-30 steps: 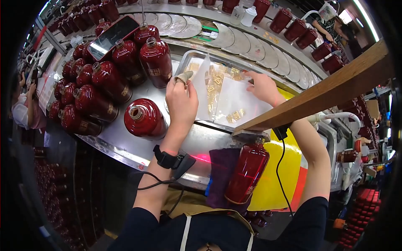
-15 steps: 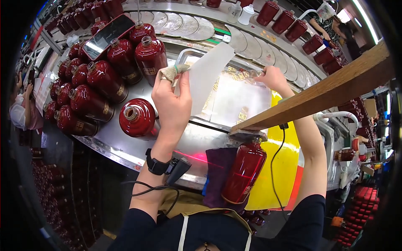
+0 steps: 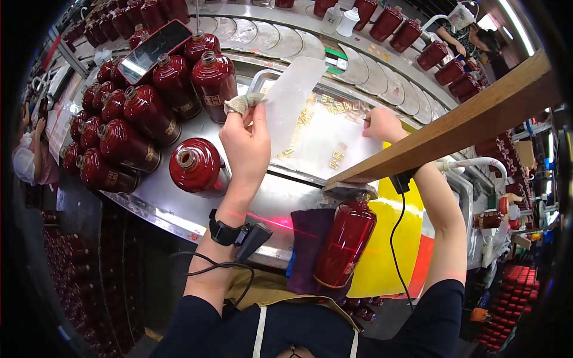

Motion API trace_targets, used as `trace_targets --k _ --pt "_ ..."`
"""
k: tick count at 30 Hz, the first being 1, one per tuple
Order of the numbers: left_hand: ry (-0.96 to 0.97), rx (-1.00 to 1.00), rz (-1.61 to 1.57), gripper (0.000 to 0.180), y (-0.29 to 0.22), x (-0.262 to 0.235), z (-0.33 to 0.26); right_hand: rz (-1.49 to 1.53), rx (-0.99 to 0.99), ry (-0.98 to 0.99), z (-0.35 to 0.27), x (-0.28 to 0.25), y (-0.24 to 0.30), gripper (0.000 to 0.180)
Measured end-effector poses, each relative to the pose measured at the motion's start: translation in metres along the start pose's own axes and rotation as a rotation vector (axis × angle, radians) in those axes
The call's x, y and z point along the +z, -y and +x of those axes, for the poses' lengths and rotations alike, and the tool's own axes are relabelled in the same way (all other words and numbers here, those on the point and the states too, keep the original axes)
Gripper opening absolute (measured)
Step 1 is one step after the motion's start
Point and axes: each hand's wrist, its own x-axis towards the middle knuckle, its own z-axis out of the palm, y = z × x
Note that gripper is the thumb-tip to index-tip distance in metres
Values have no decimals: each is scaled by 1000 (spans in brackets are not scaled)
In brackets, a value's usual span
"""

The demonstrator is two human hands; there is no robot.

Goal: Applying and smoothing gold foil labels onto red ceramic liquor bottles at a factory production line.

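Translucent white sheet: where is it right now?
Head view, upper middle: the translucent white sheet is held up by the left hand, over the metal tray's left part, right of the clustered red bottles.

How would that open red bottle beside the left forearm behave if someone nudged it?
The glossy red bottle might slide on the shiny metal table. Its rounded body could roll if toppled, and its glassy sheen suggests fragility.
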Motion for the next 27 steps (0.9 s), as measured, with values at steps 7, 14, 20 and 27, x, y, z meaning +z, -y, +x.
trace_targets --k 7,14,20,27 --pt "4 5 -22 18 5 -1 3 223 -209 -217 -44 -66 33 19" --pt "-18 -12 77 21 3 10 9 284 -246 -176 -73 -125 29 12" --pt "-17 31 -92 19 12 22 30 558 -533 -340 -92 -177 -6 4" --pt "377 -57 -308 19 9 80 23 444 -658 -320 -72 -156 23 13"
